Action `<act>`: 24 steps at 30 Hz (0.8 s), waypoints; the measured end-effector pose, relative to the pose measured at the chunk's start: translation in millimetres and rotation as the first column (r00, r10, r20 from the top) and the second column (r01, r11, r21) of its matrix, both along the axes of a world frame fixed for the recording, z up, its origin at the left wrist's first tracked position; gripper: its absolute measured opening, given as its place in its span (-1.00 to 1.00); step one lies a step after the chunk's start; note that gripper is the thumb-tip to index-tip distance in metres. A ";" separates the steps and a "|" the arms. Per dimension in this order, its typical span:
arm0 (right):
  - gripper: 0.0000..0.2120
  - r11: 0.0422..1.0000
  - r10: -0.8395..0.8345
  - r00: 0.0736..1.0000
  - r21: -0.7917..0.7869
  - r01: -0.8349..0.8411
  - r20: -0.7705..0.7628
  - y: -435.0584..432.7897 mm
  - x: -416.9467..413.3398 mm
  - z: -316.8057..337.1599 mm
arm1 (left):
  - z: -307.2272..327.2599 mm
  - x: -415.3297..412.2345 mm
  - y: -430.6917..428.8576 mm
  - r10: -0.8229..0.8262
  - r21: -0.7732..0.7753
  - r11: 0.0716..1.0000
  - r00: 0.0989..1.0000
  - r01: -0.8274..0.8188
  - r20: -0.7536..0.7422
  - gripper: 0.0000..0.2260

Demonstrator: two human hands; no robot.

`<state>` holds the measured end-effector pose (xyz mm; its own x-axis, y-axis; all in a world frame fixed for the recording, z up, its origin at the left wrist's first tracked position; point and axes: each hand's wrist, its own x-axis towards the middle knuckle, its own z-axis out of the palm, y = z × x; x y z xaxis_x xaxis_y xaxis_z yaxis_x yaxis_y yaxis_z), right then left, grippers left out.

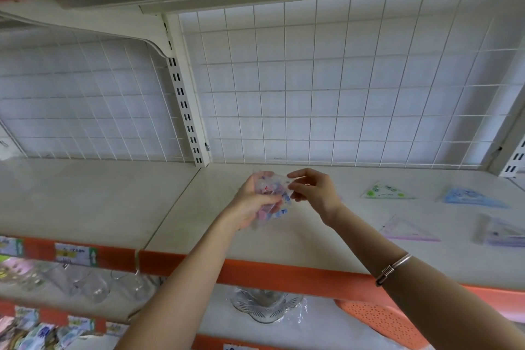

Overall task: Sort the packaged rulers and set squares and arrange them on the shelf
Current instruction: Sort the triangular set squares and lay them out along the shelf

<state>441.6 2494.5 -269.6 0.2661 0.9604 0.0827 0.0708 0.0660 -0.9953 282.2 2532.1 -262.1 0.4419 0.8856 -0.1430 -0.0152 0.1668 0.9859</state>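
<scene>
Holding a clear packet (277, 193) above the shelf (113, 202), the left hand (250, 204) grasps its body; the right hand (315, 193) pinches its edge, apparently identifying it for sorting.

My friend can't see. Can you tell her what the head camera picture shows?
Two bare hands hold a small clear packet with pink and blue print over a white shelf: the left hand grips it, the right hand pinches its top edge. Several packaged set squares lie flat on the shelf to the right, before a wire grid.
</scene>
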 end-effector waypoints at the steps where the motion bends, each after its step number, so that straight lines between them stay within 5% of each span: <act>1: -0.80 1.000 -0.013 1.000 -0.003 0.013 -0.028 -1.3 3.6 -1.2 | -3.3 5.5 -1.9 0.000 0.006 1.000 1.000 0.000 0.022 -0.50; 9: -0.81 0.995 -0.092 0.985 0.035 0.098 -0.148 -13.9 29.9 -6.6 | -20.8 39.9 -13.9 0.059 0.071 0.994 0.968 -0.078 0.242 -0.56; 16: -0.86 0.982 -0.142 0.937 0.077 0.174 -0.319 -19.5 36.3 -12.2 | -25.4 34.0 -12.0 0.177 0.141 0.966 0.950 -0.218 0.256 -0.69; 24: -0.88 0.933 -0.231 0.876 0.158 0.322 -0.423 -24.6 38.7 -8.6 | -31.9 30.5 -10.3 0.321 0.110 0.922 0.891 -0.372 0.321 -0.50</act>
<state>480.3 2469.9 -278.3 0.5723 0.8122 0.1133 -0.2733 0.3191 -0.9074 312.7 2521.9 -293.9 0.1016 0.9893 0.1047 -0.3327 -0.0654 0.9408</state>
